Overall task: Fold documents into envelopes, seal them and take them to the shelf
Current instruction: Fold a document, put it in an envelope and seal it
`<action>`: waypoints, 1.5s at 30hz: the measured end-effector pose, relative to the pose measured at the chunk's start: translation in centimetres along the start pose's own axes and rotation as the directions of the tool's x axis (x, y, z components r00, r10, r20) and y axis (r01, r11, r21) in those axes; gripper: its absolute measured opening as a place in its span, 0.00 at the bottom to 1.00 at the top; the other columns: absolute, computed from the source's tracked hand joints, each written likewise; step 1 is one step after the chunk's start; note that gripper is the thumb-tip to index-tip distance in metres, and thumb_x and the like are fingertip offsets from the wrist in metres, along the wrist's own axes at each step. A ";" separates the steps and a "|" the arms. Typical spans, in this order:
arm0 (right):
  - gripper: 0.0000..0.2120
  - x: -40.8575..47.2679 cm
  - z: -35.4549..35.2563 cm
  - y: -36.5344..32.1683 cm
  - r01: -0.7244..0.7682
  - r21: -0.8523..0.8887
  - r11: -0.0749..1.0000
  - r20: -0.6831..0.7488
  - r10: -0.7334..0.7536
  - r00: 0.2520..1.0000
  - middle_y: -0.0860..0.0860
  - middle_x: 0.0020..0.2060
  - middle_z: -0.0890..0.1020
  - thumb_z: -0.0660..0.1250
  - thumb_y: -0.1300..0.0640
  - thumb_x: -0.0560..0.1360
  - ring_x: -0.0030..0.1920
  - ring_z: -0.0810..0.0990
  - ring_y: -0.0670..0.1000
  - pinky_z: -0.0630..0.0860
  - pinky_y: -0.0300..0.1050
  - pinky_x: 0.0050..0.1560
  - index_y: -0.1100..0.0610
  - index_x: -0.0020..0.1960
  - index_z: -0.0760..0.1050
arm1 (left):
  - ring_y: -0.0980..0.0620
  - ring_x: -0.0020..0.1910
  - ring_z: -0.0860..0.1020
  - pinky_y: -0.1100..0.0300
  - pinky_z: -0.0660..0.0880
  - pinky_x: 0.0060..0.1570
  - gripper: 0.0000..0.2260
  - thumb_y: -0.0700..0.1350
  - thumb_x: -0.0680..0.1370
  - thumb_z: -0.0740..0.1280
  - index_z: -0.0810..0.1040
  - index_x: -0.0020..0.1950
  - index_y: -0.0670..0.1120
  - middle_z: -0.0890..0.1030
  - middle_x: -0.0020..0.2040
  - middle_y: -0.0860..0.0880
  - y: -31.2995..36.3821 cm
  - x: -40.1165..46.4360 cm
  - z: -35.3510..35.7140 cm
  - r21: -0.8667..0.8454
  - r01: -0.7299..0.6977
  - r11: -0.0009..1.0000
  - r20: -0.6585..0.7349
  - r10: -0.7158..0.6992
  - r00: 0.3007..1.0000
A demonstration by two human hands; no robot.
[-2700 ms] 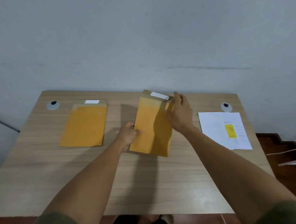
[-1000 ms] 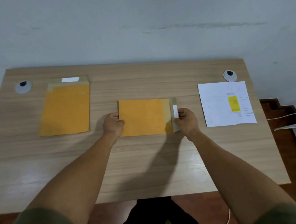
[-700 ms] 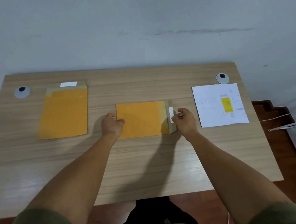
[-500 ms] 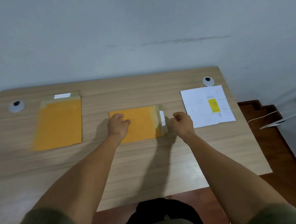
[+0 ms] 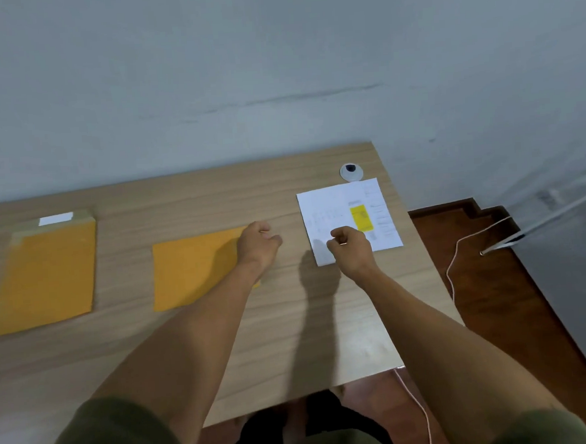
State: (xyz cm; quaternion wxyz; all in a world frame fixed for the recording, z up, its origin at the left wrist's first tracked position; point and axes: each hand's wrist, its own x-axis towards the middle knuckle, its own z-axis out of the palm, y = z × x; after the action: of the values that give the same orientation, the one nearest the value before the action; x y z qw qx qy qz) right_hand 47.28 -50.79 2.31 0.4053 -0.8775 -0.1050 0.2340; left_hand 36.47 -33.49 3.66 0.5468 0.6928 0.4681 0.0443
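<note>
An orange envelope (image 5: pixel 195 269) lies sideways on the middle of the wooden desk (image 5: pixel 292 342). My left hand (image 5: pixel 257 244) rests over its right end with fingers curled, and hides the flap. My right hand (image 5: pixel 349 247) hovers in a loose fist over the near left corner of the white document (image 5: pixel 339 208), which bears a yellow patch. Whether a small scrap sits between its fingers I cannot tell. A second orange envelope (image 5: pixel 47 271) lies upright at the left, its flap open with a white strip.
A round grey cable grommet (image 5: pixel 351 172) sits at the desk's back right corner. Right of the desk is brown floor with a white cable (image 5: pixel 453 263) and a metal rod (image 5: pixel 542 220). A grey wall stands behind the desk.
My left hand slid from the envelope's left end to its right end. My right hand left the flap and moved right over the document. The view swung to the right.
</note>
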 end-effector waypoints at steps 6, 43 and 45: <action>0.18 3.3 -4.0 2.4 -0.020 -0.067 0.998 0.085 0.025 0.996 0.52 0.53 0.79 0.64 0.61 0.78 0.57 0.78 0.53 0.75 0.46 0.58 0.61 0.67 0.75 | 0.42 0.54 0.82 0.52 0.79 0.56 0.22 0.43 0.72 0.72 0.77 0.66 0.45 0.82 0.56 0.44 1.2 0.1 5.8 0.050 0.055 0.997 0.002 -0.055 0.998; 0.07 14.7 -5.4 2.1 -0.337 0.034 0.941 0.331 0.307 0.892 0.54 0.37 0.75 0.72 0.64 0.71 0.34 0.71 0.54 0.69 0.43 0.33 0.61 0.47 0.75 | 0.42 0.61 0.73 0.55 0.67 0.47 0.12 0.38 0.78 0.65 0.71 0.60 0.42 0.68 0.65 0.42 3.0 1.8 14.4 0.749 -0.020 0.662 0.060 -0.037 0.998; 0.09 14.5 -5.1 1.6 -0.359 0.064 0.931 0.341 0.317 0.885 0.55 0.39 0.77 0.72 0.65 0.71 0.36 0.75 0.55 0.73 0.43 0.32 0.62 0.49 0.75 | 0.42 0.62 0.73 0.55 0.67 0.47 0.12 0.38 0.78 0.66 0.71 0.60 0.42 0.68 0.65 0.42 3.0 1.9 14.5 0.747 -0.017 0.664 0.057 -0.039 0.998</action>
State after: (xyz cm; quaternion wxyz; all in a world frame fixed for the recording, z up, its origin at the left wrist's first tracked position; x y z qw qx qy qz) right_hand 62.42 -49.77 -0.76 0.3895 -0.8044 -0.0007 0.4487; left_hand 47.64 -42.41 -0.52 0.2309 0.8542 0.4303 -0.1783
